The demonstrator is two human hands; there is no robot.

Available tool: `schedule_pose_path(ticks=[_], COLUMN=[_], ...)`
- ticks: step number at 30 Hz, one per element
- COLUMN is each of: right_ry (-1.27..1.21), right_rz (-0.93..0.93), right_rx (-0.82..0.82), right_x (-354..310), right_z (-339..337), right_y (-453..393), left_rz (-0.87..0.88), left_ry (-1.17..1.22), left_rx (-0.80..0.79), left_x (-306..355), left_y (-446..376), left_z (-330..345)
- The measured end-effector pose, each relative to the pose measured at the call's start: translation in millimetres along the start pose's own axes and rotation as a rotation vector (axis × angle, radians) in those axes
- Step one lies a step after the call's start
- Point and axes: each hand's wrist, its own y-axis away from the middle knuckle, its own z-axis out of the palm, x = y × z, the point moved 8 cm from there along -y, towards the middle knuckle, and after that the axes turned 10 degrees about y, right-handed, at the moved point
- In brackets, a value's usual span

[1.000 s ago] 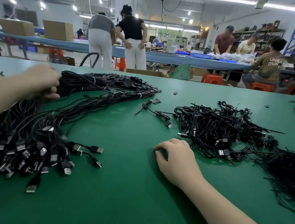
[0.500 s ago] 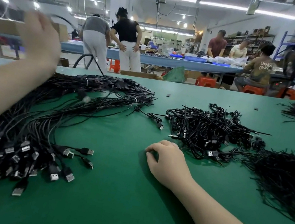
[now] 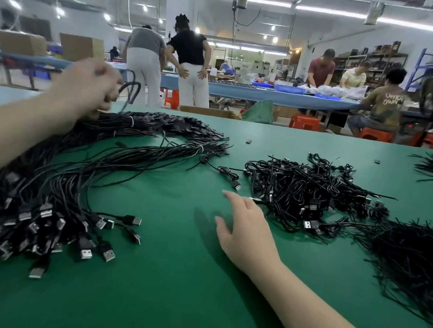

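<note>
The left hand (image 3: 90,86) hangs with its fingers (image 3: 106,92) curled close together just above the far end of the long cable bundle (image 3: 67,181), which runs from beneath them back toward the person. Blur hides whether they pinch a cable. The right hand (image 3: 248,230) lies low over the green desk (image 3: 171,300), fingers (image 3: 233,195) spread apart and holding nothing, with the tangled cable pile (image 3: 306,191) just beyond their tips.
</note>
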Motion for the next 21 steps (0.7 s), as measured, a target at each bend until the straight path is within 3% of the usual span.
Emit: schedule_pose_path(ticks=[4, 6, 9, 11, 17, 19, 21], right_ry=[-0.064, -0.034, -0.159, -0.177, -0.138, -0.07, -0.077], right_rz=[-0.189, -0.296, -0.281, -0.19, 0.093, 0.147, 0.168], right_rx=[0.314, 0.256, 0.018, -0.017, 0.16, 0.218, 0.204], right_x=[-30.9, -48.3, -47.4, -26.6, 54.7, 67.8, 69.4], right_z=[-52.2, -68.0, -83.6, -99.2, -147.7, -154.9, -151.1], right_y=[4.3, -3.2, -19.5, -27.1, -34.8, -33.8, -33.3], left_rz=[-0.019, 0.007, -0.092, -0.171, -0.188, -0.21, -0.297], left_ry=[-0.181, -0.213, 0.018, 0.211, 0.151, 0.14, 0.344], left_rx=[-0.507, -0.655, -0.648, -0.633, -0.749, -0.715, -0.614], left_x=[-9.3, -7.7, -2.6, -0.2, -16.5, -20.8, -23.3], left_y=[58.6, 86.1, 103.7, 108.4, 105.7, 96.8, 86.0], left_z=[86.1, 125.0, 160.4, 174.1, 163.5, 149.3, 137.4])
